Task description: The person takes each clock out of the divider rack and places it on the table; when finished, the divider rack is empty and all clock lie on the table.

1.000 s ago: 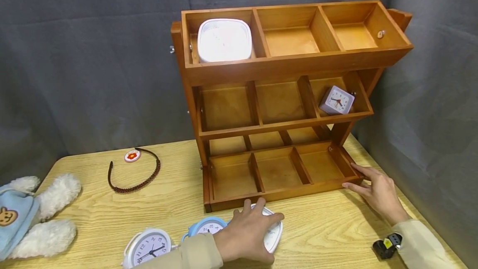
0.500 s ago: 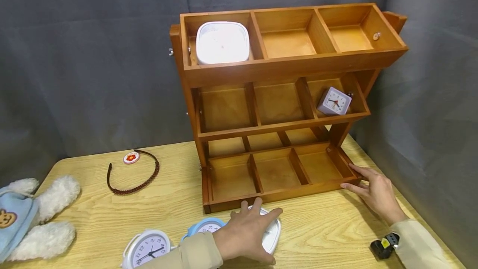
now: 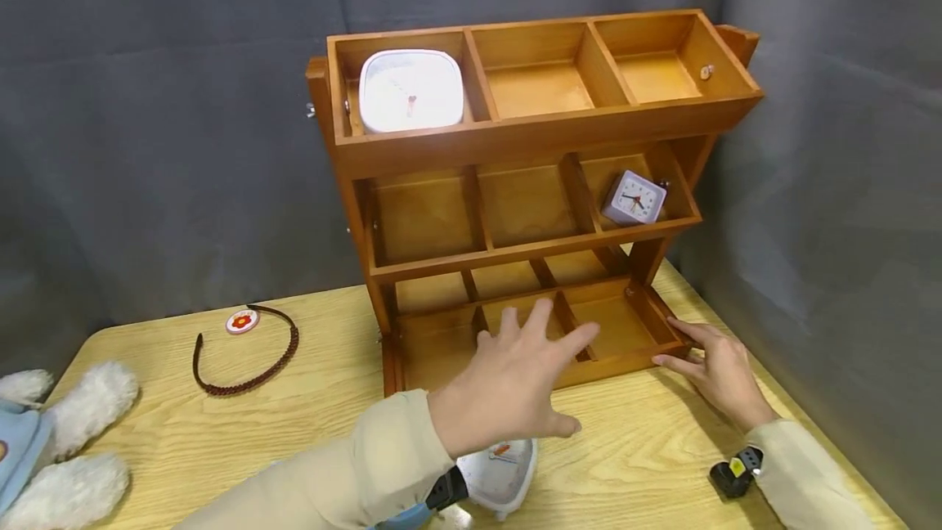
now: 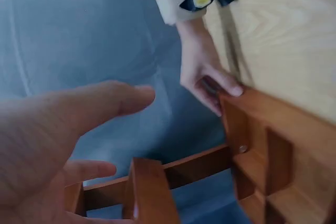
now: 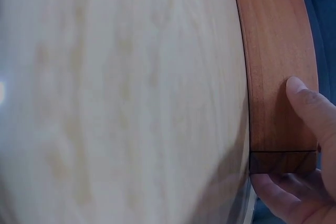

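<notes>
My left hand (image 3: 515,379) is raised with fingers spread and holds nothing; in the head view it overlaps the bottom tier of the wooden shelf rack (image 3: 471,137). Just below it a white rounded-square clock (image 3: 500,477) lies on the table, partly covered by the hand and wrist. Part of a blue clock (image 3: 405,518) shows under the left sleeve. My right hand (image 3: 724,375) grips the front right corner of the rack's bottom tier, and the right wrist view shows its thumb (image 5: 304,95) on the front board (image 5: 275,66) and its fingers around the end.
A white square clock (image 3: 412,92) stands in the top left compartment, a small lilac clock (image 3: 634,198) in the middle tier's right one. A brown headband (image 3: 250,384), a flower badge (image 3: 242,321) and a plush toy (image 3: 81,432) lie at left. Grey curtains (image 3: 184,105) enclose the table.
My left hand has left the white clock on the table and risen up and forward. The head view has turned slightly right. My right hand keeps its grip on the rack.
</notes>
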### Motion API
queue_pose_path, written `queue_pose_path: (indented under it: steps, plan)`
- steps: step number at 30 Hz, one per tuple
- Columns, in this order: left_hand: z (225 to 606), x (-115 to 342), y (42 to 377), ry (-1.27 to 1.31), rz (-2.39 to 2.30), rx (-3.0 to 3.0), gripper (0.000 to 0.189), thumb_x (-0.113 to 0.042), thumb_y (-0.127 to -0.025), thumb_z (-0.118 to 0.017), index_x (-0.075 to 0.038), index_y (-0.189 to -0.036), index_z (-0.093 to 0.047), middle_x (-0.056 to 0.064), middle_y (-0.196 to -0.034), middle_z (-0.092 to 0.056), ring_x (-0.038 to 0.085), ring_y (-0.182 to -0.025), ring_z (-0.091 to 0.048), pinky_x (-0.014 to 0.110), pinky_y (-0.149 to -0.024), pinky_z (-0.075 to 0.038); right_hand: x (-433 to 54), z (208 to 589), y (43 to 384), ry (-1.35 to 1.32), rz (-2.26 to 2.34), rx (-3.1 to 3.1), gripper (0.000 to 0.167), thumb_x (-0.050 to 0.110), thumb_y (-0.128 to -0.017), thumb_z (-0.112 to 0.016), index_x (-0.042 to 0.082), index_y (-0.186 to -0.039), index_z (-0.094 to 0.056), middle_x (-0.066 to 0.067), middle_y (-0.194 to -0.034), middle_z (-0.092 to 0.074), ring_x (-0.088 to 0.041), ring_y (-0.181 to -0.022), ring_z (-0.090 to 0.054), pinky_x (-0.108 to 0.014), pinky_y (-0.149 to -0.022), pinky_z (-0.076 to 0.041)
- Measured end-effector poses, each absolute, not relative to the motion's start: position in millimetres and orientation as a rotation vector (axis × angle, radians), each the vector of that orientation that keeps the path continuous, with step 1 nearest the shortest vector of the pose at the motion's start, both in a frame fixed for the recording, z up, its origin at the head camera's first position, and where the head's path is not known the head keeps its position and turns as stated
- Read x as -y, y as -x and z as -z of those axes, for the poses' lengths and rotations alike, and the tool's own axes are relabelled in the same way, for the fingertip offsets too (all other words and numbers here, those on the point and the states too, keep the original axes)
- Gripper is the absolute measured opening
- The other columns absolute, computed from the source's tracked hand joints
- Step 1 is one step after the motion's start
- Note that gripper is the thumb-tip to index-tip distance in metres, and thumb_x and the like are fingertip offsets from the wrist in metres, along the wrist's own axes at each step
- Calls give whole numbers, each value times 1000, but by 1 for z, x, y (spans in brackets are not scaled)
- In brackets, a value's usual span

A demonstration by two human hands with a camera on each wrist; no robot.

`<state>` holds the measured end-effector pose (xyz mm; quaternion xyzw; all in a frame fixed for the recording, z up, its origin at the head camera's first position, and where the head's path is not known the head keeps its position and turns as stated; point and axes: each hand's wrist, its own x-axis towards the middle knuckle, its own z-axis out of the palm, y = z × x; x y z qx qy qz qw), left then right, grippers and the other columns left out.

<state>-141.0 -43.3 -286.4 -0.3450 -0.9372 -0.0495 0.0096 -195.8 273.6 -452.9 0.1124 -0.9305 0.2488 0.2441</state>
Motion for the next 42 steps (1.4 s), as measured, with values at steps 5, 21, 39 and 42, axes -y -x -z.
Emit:
queue_pose_path:
  steps: [5,21,39,42]
  plan:
    - [262,19,160,1056,111,2826,81,-48,-78,-76,-35,-147,-35,14,-141,-41,38,-111,-52,49,-74,-55,-274,453,194,-298,-675,2560,63,25,-71,-84,-1,-124,-63,-25,-111,-68,-40,-95,-66,-54,-79,-48]
    - [223,-49,263,1155,-27,2710,50,-20,-98,-56,-34,-144,-44,10,-149,-40,35,-132,-44,44,-106,-43,-258,452,200,-284,-734,2588,63,23,-72,-84,-1,-126,-62,-24,-115,-67,-40,-100,-65,-52,-79,-53]
    - [224,-74,306,1165,-89,2934,24,-10,-96,-55,-22,-115,-64,-1,-124,-58,18,-114,-46,32,-101,-35,-246,454,196,-189,-922,2658,67,27,-74,-83,4,-132,-59,-18,-122,-65,-36,-108,-63,-42,-78,-57]
    - [222,-78,304,1146,-79,2921,26,-10,-97,-54,-23,-118,-61,-2,-124,-58,15,-116,-47,31,-103,-35,-251,451,196,-167,-923,2668,67,29,-74,-83,5,-132,-59,-19,-123,-64,-37,-110,-62,-43,-83,-55]
